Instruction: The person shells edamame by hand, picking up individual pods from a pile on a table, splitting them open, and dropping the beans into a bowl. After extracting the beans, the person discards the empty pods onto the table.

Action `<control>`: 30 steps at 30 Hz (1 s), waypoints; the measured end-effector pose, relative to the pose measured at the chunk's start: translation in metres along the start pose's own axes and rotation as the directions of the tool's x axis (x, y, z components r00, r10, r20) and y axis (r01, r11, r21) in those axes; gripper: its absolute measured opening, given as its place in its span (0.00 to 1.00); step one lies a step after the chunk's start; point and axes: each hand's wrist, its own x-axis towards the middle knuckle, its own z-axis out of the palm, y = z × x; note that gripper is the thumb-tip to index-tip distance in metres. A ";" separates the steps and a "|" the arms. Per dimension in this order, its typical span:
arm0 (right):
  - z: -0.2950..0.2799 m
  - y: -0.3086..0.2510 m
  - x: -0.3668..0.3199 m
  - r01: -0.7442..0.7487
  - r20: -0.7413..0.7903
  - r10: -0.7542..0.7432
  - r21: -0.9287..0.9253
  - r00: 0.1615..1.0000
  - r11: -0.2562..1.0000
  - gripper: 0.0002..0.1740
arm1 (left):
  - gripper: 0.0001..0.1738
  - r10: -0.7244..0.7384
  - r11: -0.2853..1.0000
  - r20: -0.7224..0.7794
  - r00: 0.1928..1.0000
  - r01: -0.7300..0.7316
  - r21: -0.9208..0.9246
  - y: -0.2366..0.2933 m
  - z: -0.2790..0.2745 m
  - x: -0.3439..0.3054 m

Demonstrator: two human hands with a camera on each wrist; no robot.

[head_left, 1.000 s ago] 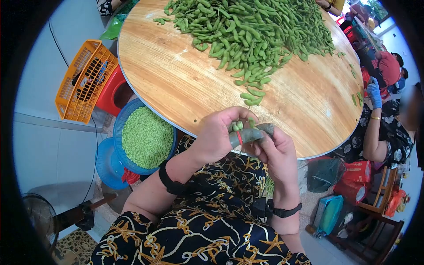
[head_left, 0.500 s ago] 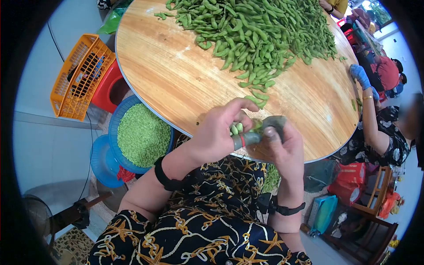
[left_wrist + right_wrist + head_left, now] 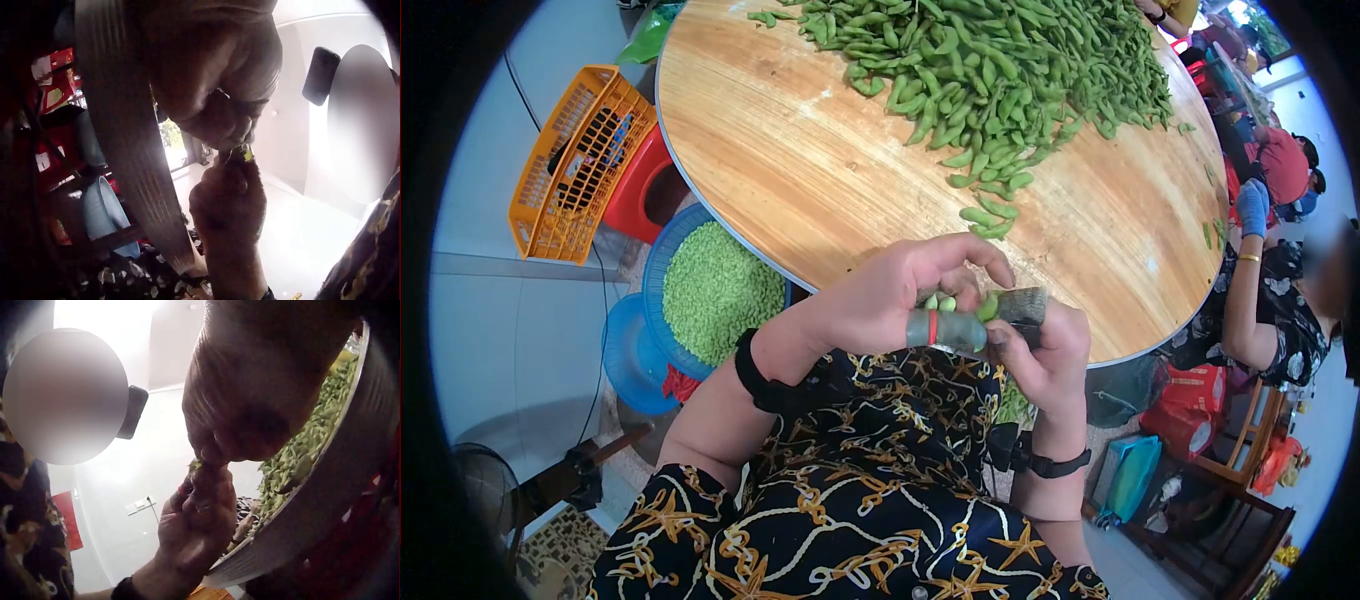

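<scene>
In the head view my left hand has a grey-green cover with a red band on its thumb. Pale shelled beans sit in its curled palm, under a raised index finger. My right hand, with a dark cover on one finger, meets it at the fingertips. Both hands pinch a green soybean pod between them, just over the table's near edge. A bit of that green pod shows between the dark hands in the left wrist view. Beyond them a few loose pods lie on the wood.
A large pile of pods covers the far part of the round wooden table. Shelled beans fill a blue basket at the left, beside an orange crate and red stool. A gloved person sits at right.
The left index finger has lifted and stretched away from the pod. The right hand has shifted slightly right, its covered finger now turned toward the left thumb. The person at right has moved their gloved hand.
</scene>
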 end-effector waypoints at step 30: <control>0.022 -0.025 -0.007 -0.190 -0.070 0.455 0.844 0.888 0.501 0.08 | 0.10 0.022 0.931 -0.381 0.924 -0.158 -0.329 -0.027 0.042 -0.007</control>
